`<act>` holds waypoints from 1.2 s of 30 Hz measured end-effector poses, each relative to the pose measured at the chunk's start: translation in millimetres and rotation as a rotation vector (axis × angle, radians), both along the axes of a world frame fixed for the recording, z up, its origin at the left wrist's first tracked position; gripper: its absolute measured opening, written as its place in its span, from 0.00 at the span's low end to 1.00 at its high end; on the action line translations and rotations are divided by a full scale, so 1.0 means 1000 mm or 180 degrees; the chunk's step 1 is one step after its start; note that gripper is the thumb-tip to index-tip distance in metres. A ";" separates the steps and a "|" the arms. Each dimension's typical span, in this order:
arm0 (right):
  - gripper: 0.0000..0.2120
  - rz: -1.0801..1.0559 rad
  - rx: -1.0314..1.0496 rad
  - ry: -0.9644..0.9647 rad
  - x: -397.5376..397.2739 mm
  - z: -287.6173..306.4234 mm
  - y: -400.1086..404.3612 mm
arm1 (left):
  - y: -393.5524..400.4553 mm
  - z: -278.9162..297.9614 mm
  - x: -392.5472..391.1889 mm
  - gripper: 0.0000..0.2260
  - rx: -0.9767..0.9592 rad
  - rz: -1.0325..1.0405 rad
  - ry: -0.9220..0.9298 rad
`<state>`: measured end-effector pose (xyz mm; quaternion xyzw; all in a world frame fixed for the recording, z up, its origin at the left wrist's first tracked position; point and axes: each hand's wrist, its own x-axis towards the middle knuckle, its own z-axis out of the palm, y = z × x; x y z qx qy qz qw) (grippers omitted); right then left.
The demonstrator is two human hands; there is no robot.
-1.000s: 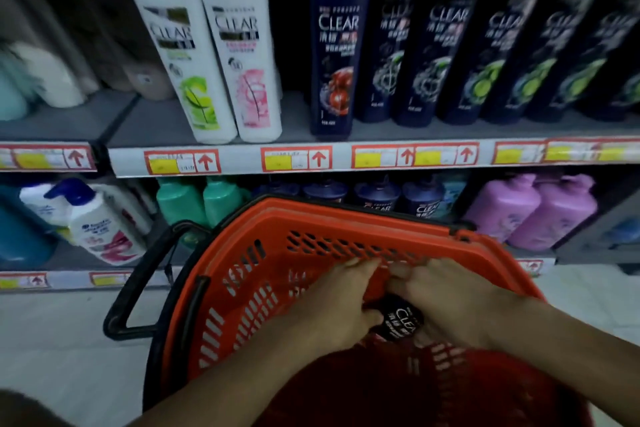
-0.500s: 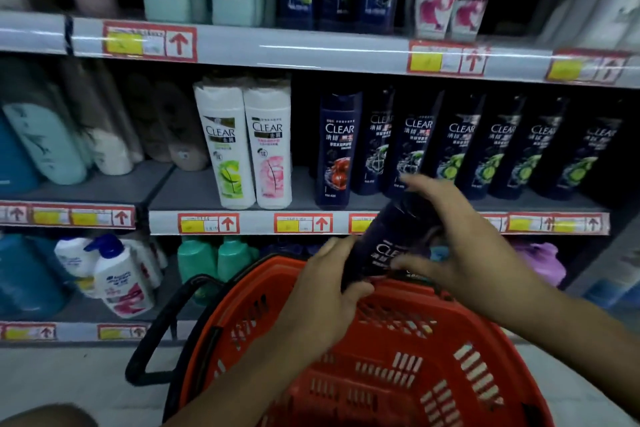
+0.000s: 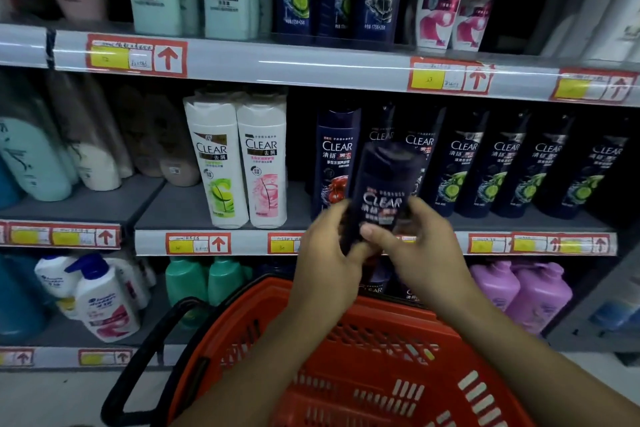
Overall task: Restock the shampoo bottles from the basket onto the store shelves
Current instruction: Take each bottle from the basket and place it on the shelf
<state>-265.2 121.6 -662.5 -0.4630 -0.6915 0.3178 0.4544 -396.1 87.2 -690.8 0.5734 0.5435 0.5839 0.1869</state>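
Since half a second ago both hands have lifted the bottle higher, from just over the basket rim to level with the middle shelf edge, and I see it upright now rather than tilted. My left hand curls round its lower left side; my right hand pinches the lower right, thumb across the front, so both are closed on it. It is a dark, glossy plastic bottle with a flat flip cap and white "CLEAR" lettering; the small characters below are blurred, and I think a reddish patch sits beside them. It hangs in front of the row of dark bottles on that shelf, each marked "CLEAR", most with a green lime picture and one with a red design, hiding part of two of them. Left of that row stand two white bottles, also "CLEAR", one with a green leaf, one pink. Red-framed price tags with yellow panels and red arrows line the shelf edges. Above are pale green, navy and white "head & shoulders" bottles; below, teal and lilac ones. Under my arms sits the orange slotted plastic basket with its black handle.
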 end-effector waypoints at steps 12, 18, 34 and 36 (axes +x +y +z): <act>0.18 0.0137 0.0260 -0.0015 -0.048 0.023 0.052 | 0.053 0.015 -0.030 0.23 0.0291 0.0498 -0.0328; 0.14 0.0163 0.0258 0.0031 -0.047 0.023 0.059 | 0.062 0.016 -0.032 0.23 0.0311 0.0449 -0.0223; 0.15 -0.0041 0.0376 -0.0052 -0.059 0.023 0.078 | 0.079 0.016 -0.043 0.27 0.0266 0.0449 -0.0277; 0.16 -0.0031 0.0404 -0.0068 -0.061 0.024 0.080 | 0.080 0.017 -0.045 0.27 0.0261 0.0498 -0.0191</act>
